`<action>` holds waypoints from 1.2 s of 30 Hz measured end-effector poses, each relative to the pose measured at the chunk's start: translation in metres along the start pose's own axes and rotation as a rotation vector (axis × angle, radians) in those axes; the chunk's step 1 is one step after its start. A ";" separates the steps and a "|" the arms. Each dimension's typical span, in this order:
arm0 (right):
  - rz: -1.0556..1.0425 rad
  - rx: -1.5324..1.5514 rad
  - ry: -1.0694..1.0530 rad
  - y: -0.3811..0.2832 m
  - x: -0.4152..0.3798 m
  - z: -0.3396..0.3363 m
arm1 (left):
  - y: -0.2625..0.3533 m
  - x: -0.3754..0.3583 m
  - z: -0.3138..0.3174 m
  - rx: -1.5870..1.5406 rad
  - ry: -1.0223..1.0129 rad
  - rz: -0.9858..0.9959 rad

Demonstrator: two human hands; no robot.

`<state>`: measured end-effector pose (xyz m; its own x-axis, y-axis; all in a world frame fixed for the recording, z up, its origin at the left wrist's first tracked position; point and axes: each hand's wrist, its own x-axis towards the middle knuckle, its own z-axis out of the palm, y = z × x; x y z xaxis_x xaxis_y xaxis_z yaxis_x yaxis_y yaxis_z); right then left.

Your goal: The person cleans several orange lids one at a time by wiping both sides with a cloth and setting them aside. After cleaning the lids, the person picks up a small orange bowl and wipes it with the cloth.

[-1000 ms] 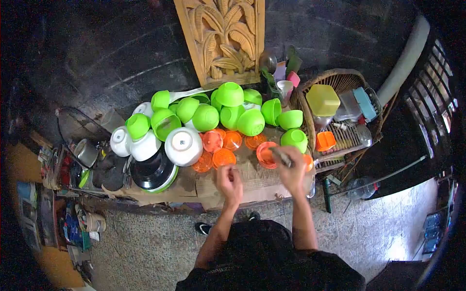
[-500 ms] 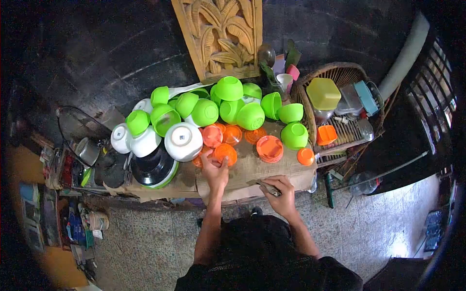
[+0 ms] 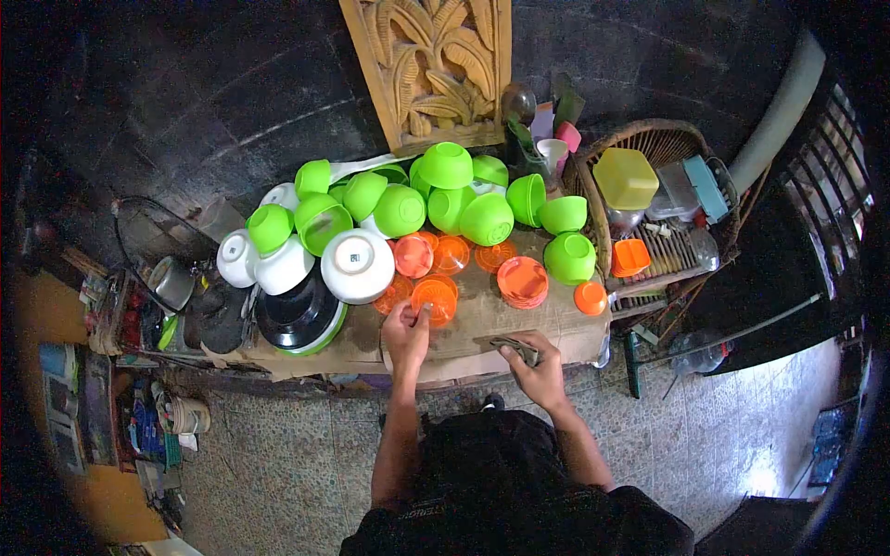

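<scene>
My left hand [image 3: 406, 341] is at the front of the cardboard, its thumb and fingers closed on the near edge of a small orange plate [image 3: 435, 295]. The plate looks slightly tilted. Between the fingers of my right hand [image 3: 540, 371] is a folded greyish cloth [image 3: 515, 348], held just above the cardboard's front edge. Farther back are a small orange plate [image 3: 413, 254] and another orange plate [image 3: 451, 255], with a stack of orange plates [image 3: 523, 281] to the right. Behind them several green bowls [image 3: 487, 219] lie upside down or tipped, beside a white bowl [image 3: 357, 266] turned over.
Cardboard [image 3: 482, 320] covers the tabletop. On the right, a wicker basket [image 3: 593, 199] holds plastic containers, including a yellow one [image 3: 625, 178]. A small orange cup [image 3: 591, 297] stands near the right edge. A black lidded pot [image 3: 298, 315] sits at the left.
My left hand has drawn back a little, gripping the orange plate's near edge. My right hand has turned and shows more of the cloth. The whole view has shifted slightly.
</scene>
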<state>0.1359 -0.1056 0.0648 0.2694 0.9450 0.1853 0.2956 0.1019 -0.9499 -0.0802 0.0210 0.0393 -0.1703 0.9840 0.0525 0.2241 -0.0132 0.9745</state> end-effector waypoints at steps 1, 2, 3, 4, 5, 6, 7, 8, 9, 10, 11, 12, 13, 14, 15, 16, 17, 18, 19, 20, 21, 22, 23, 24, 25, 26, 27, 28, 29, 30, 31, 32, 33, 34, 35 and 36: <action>0.001 0.000 0.000 -0.001 -0.001 0.001 | 0.001 0.000 -0.001 -0.142 -0.039 -0.026; 0.013 0.013 0.003 -0.002 -0.001 0.002 | 0.002 -0.001 -0.002 -0.142 -0.040 -0.026; 0.025 0.027 0.005 -0.003 -0.002 0.004 | 0.013 -0.003 -0.005 -0.244 -0.068 -0.119; 0.025 0.026 0.006 -0.003 -0.001 0.005 | 0.020 -0.004 -0.006 -0.346 -0.097 -0.212; 0.092 0.033 0.006 -0.002 0.000 0.006 | 0.016 -0.005 -0.005 -0.347 -0.098 -0.212; 0.160 0.040 0.007 -0.005 0.002 0.007 | 0.011 -0.006 -0.003 -0.530 -0.101 -0.253; 0.163 0.040 0.010 -0.008 0.005 0.010 | 0.005 -0.008 -0.001 -0.713 -0.106 -0.296; 0.093 0.013 0.064 -0.014 0.011 0.012 | -0.001 -0.010 0.002 -0.712 -0.110 -0.300; 0.022 -0.014 0.119 -0.018 0.017 0.014 | -0.004 -0.013 0.006 -0.780 -0.182 -0.316; -0.081 -0.090 0.149 -0.014 0.024 0.018 | -0.005 -0.016 0.010 -0.848 -0.255 -0.333; -0.077 -0.093 0.153 -0.014 0.030 0.019 | -0.005 -0.019 0.016 -0.847 -0.260 -0.337; -0.204 -0.180 0.139 -0.021 0.038 0.020 | -0.005 -0.022 0.021 -0.914 -0.350 -0.391; -0.331 -0.268 0.123 -0.026 0.043 0.021 | -0.005 -0.024 0.024 -0.980 -0.441 -0.446; -0.321 -0.259 0.063 -0.015 0.045 0.027 | -0.004 -0.025 0.025 -0.980 -0.445 -0.451; -0.316 -0.263 0.065 -0.011 0.045 0.029 | -0.003 -0.025 0.026 -0.982 -0.461 -0.460; -0.346 -0.380 0.034 -0.008 0.045 0.031 | -0.001 -0.025 0.026 -0.985 -0.476 -0.467; -0.378 -0.496 0.001 -0.006 0.045 0.033 | 0.001 -0.025 0.025 -0.989 -0.488 -0.471; -0.382 -0.470 0.012 -0.005 0.042 0.035 | -0.003 -0.025 0.026 -0.992 -0.482 -0.472; -0.385 -0.468 0.003 -0.003 0.038 0.037 | -0.008 -0.026 0.028 -0.988 -0.439 -0.478; -0.392 -0.492 0.021 -0.001 0.033 0.039 | -0.013 -0.028 0.028 -0.981 -0.394 -0.486; -0.398 -0.516 0.040 0.001 0.029 0.040 | -0.010 -0.030 0.030 -0.983 -0.383 -0.489; -0.398 -0.515 0.032 0.002 0.024 0.042 | -0.006 -0.031 0.033 -0.992 -0.339 -0.476; -0.389 -0.516 0.014 0.003 0.019 0.043 | -0.003 -0.031 0.035 -1.000 -0.298 -0.463; -0.381 -0.519 -0.002 0.004 0.015 0.044 | -0.008 -0.030 0.036 -1.002 -0.296 -0.465; -0.379 -0.521 -0.003 0.008 0.013 0.045 | -0.013 -0.029 0.039 -1.000 -0.296 -0.443; -0.393 -0.507 -0.027 0.012 0.011 0.049 | -0.018 -0.028 0.041 -0.998 -0.297 -0.419; -0.407 -0.490 -0.051 0.010 0.011 0.052 | -0.011 -0.029 0.041 -0.998 -0.299 -0.420; -0.446 -0.506 -0.070 0.008 0.012 0.053 | -0.005 -0.030 0.040 -0.959 -0.299 -0.407; -0.443 -0.505 -0.067 0.005 0.014 0.053 | 0.001 -0.032 0.038 -0.918 -0.300 -0.395; -0.509 -0.533 -0.099 -0.001 0.019 0.053 | -0.008 -0.031 0.039 -0.915 -0.303 -0.396; -0.575 -0.561 -0.130 -0.004 0.025 0.053 | -0.021 -0.029 0.040 -0.912 -0.272 -0.399; -0.575 -0.561 -0.126 -0.005 0.031 0.055 | -0.033 -0.027 0.041 -0.909 -0.241 -0.401; -0.600 -0.601 -0.115 -0.005 0.038 0.056 | -0.028 -0.028 0.040 -0.908 -0.244 -0.400; -0.623 -0.642 -0.103 -0.006 0.045 0.057 | -0.018 -0.030 0.038 -0.894 -0.201 -0.475; -0.621 -0.645 -0.099 -0.009 0.051 0.058 | -0.010 -0.032 0.038 -0.880 -0.158 -0.551; -0.588 -0.659 -0.128 -0.015 0.057 0.057 | -0.014 -0.032 0.038 -0.879 -0.161 -0.553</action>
<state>0.0939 -0.0358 0.0752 -0.1845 0.8276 0.5302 0.8315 0.4190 -0.3647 -0.0410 -0.0037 0.0152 0.1080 0.9034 -0.4150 -0.6326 0.3844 0.6724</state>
